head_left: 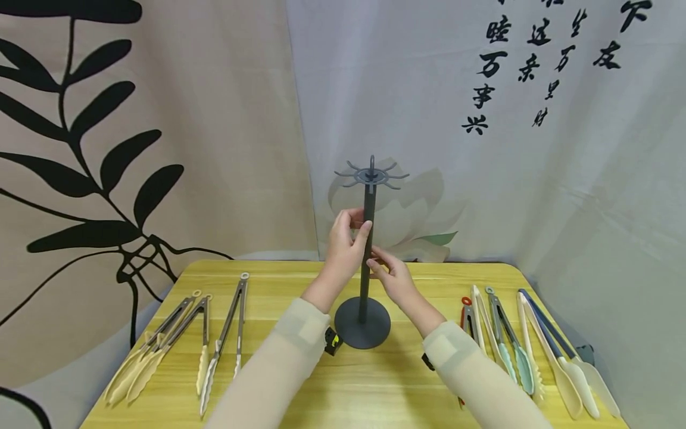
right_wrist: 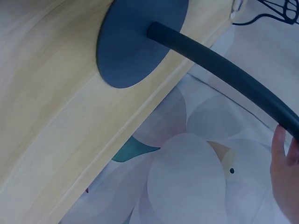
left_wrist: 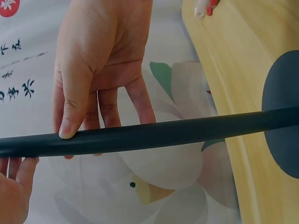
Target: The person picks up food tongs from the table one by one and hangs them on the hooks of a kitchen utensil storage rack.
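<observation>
A dark grey utensil stand (head_left: 364,286) with a ring of hooks (head_left: 372,174) on top stands upright on its round base (head_left: 362,333). My left hand (head_left: 345,250) holds the pole at upper-middle height, thumb in front and fingers partly hidden behind it. Lower down, from the right, my right hand (head_left: 395,280) pinches the same pole. The left wrist view has the right hand's thumb on one side of the pole (left_wrist: 187,133) and its fingers behind. Seen from the right wrist, only part of a hand (right_wrist: 285,175) touches the pole (right_wrist: 224,70).
Several metal tongs with cream tips (head_left: 145,363) lie at the table's left, beside longer metal tongs (head_left: 227,333). Several more tongs with teal (head_left: 522,369), white and blue parts lie at the right. A printed curtain (head_left: 241,119) hangs behind the wooden table (head_left: 343,393).
</observation>
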`<state>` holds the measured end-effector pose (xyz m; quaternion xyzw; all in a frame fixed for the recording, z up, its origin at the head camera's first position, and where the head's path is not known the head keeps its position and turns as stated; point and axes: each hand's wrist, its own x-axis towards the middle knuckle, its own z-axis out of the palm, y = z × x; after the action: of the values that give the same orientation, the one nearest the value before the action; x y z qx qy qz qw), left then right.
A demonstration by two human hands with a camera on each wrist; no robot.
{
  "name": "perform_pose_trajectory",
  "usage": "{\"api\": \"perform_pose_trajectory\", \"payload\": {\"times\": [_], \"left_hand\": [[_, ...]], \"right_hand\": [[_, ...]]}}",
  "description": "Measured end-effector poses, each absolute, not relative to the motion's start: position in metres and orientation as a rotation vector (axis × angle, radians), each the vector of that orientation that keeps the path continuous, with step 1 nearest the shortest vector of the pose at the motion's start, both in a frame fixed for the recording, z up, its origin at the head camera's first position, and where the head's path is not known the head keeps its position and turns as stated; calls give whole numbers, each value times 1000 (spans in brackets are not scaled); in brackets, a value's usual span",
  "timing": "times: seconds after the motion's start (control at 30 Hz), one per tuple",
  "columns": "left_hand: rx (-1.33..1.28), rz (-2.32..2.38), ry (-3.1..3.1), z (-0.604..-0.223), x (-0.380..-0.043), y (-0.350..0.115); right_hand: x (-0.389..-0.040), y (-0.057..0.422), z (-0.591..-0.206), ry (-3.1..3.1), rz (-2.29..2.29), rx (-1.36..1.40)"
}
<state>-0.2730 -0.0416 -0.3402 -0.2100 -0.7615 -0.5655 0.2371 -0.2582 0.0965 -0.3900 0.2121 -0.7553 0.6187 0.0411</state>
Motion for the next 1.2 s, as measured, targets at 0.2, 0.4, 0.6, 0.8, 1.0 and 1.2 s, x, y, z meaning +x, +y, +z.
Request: {"api": "perform_pose_trajectory", "payload": {"times": [0.2, 0.4, 0.6, 0.8, 1.0, 1.2], "left_hand": [[-589, -1569, -2058, -340, -272, -39], [-606, -1603, -2038, -341, -272, -41], [-612, -1618, -2035, -341, -271, -42], [-581, -1681, -2037, -341, -270, -43], [-604, -1702, -2090, -341, -267, -50], [-668, -1621, -2227, -355, -261, -80]], "right_hand": [[-258, 100, -388, -2341, 1886, 660], [-258, 99, -387, -2334, 1879, 667], [-257, 97, -388, -2323, 1863, 669], [-255, 94, -388, -2316, 1868, 662], [-256, 93, -390, -2316, 1861, 654], [-259, 97, -392, -2300, 1940, 564]]}}
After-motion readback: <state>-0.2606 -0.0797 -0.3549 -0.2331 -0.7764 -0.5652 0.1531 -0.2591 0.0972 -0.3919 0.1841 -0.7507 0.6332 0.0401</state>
